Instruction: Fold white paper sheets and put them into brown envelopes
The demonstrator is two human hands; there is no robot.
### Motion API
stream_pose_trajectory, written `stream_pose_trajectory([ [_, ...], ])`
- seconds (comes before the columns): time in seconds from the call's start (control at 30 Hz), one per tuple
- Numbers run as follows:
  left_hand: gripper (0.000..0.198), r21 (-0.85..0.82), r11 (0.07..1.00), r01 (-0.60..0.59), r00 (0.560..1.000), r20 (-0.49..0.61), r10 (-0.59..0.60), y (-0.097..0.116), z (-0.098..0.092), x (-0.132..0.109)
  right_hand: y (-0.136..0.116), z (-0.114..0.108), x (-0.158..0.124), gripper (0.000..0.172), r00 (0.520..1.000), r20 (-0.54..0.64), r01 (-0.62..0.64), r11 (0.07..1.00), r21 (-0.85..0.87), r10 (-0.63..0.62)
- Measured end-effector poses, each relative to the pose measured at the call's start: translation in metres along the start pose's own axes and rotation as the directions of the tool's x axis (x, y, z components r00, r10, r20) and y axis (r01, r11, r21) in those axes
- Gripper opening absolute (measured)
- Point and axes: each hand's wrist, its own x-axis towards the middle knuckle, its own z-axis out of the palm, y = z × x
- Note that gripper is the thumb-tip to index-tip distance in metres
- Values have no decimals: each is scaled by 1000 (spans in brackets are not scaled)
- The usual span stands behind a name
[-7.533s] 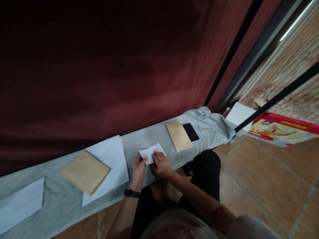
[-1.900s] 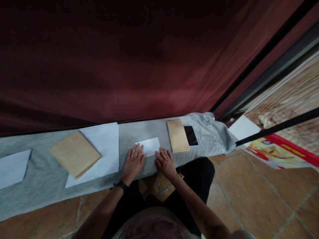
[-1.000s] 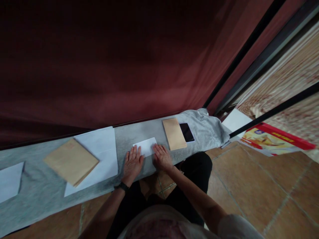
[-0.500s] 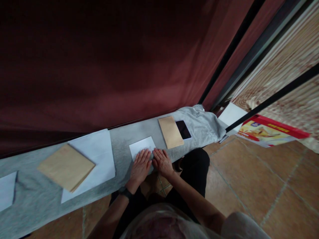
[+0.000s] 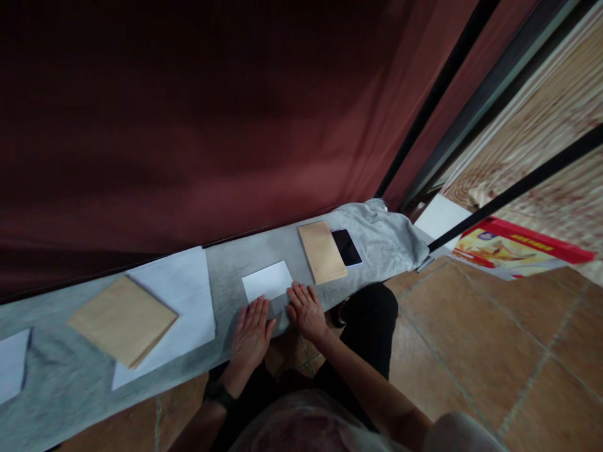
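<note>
A small white sheet of paper [image 5: 267, 280] lies flat on the grey cloth in front of me. Flat at its lower left edge rests my left hand [image 5: 252, 326], fingers stretched out, with a dark watch on the wrist. My right hand [image 5: 306, 309] lies with its fingers extended at the sheet's lower right corner. Neither hand grips anything. Just right of the sheet is a brown paper envelope [image 5: 323, 252], partly over a dark-screened phone [image 5: 347, 247].
The grey cloth [image 5: 226, 282] covers a long narrow surface along a dark red curtain [image 5: 235, 157]. To the left, a brown envelope stack [image 5: 123, 320] lies on larger white paper [image 5: 198, 295]. Another white sheet [image 5: 13, 364] is at far left. Black poles and a red-yellow box [image 5: 518, 248] stand right.
My left hand has slid left and toward me, away from my right hand, uncovering more of the small white sheet. The right hand has barely shifted.
</note>
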Motion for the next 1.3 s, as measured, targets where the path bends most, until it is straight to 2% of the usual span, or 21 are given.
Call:
stream_pose_trajectory([
  [0.1,54,-45,999,-16,1000,-2,16,5,-5,24,0,1,0,48,1000,-8,-7,1000,18,7],
  [0.23,54,-159,981,-108,991,64,119,23,2,75,-1,6,-1,46,1000,-25,-11,999,38,12],
  [0.33,55,-162,985,-68,992,94,84,31,14,104,0,9,-1,46,999,-36,-18,999,46,19],
  [0.4,56,-144,989,-40,995,89,53,29,21,111,0,10,-1,48,999,-46,-21,999,43,23],
  [0.5,57,-107,994,4,998,67,3,19,27,102,2,12,-1,50,999,-48,-8,1000,29,9],
  [0.6,57,-67,997,24,999,37,-22,2,27,78,3,13,-2,51,999,-48,3,1000,22,-2],
  [0.7,53,-29,998,-48,998,51,49,-14,23,56,3,14,-3,51,999,-53,8,1000,26,-6],
  [0.8,49,30,991,-128,987,100,125,-22,15,47,2,12,-2,50,999,-51,5,1000,27,-4],
  [0.97,63,112,967,-229,973,47,225,-16,-2,55,1,10,-1,49,998,-58,-10,1000,28,11],
  [1.07,63,108,950,-292,956,58,287,-13,-9,56,2,7,1,47,999,-47,-15,999,35,17],
  [1.2,57,121,971,-207,971,144,189,-8,-11,54,2,3,7,46,1000,-15,-23,999,41,24],
  [1.3,54,113,982,-153,977,165,133,0,-14,58,1,0,12,46,1000,2,-27,999,33,27],
])
